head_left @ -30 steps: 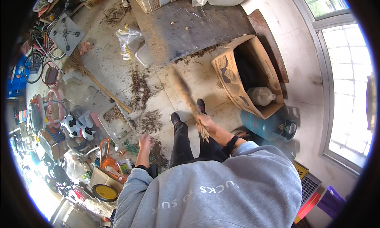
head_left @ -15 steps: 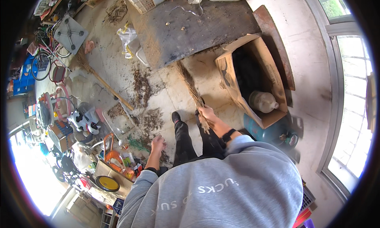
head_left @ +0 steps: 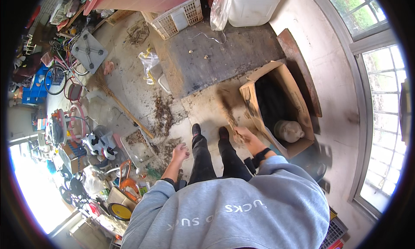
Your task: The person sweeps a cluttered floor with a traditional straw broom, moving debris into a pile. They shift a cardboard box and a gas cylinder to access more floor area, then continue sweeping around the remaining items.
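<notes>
My right hand [head_left: 245, 136] is closed round the handle end of a short straw hand broom [head_left: 229, 113]. The broom's bristles point away from me over the pale tiled floor, beside the open cardboard box [head_left: 299, 103], and are smeared by motion. My left hand [head_left: 180, 152] hangs free in front of my left leg, fingers loosely bent and apart, with nothing in it. Dark dirt and debris [head_left: 163, 115] lie scattered on the tiles to the left of my feet. A dark flat board [head_left: 225, 54] lies on the floor ahead.
A whitish plastic jug [head_left: 288, 131] is inside the cardboard box. A long-handled broom [head_left: 127, 113] lies at left, near a clear plastic bag [head_left: 149, 65]. A plastic crate [head_left: 177, 20] and a white canister [head_left: 255, 7] stand on the far board. Toys and clutter crowd the left.
My right hand has swung the hand broom to the right, toward the cardboard box. My left hand has moved slightly right and up. The view has tilted, showing more of the far side.
</notes>
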A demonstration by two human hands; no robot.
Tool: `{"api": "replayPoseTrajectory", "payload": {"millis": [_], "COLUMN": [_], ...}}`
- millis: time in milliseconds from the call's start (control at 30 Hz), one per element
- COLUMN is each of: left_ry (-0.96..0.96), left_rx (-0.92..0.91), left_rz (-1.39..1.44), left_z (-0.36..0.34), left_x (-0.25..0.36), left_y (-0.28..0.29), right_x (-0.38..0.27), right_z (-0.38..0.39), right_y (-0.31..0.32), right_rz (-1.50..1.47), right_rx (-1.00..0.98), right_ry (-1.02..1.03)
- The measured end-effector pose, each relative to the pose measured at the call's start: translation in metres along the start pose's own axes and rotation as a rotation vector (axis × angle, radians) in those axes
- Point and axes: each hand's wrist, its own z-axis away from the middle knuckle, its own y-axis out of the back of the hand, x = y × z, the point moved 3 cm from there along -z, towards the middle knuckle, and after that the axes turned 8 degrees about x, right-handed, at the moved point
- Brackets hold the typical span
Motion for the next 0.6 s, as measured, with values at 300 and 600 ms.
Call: {"api": "replayPoseTrajectory", "payload": {"millis": [300, 600], "left_ry": [0.632, 0.290], "left_rx": [-0.364, -0.297], "left_rz": [0.306, 0.776], "left_z": [-0.018, 0.010], "left_x": [0.037, 0.173], "left_y": [-0.018, -0.010], "right_x": [-0.076, -0.131], "right_z": [0.214, 0.286], "right_y": [-0.084, -0.173], "right_rz": [0.248, -0.081], "right_rx": [-0.159, -0.601], "right_ry": [-0.226, 0.090]}}
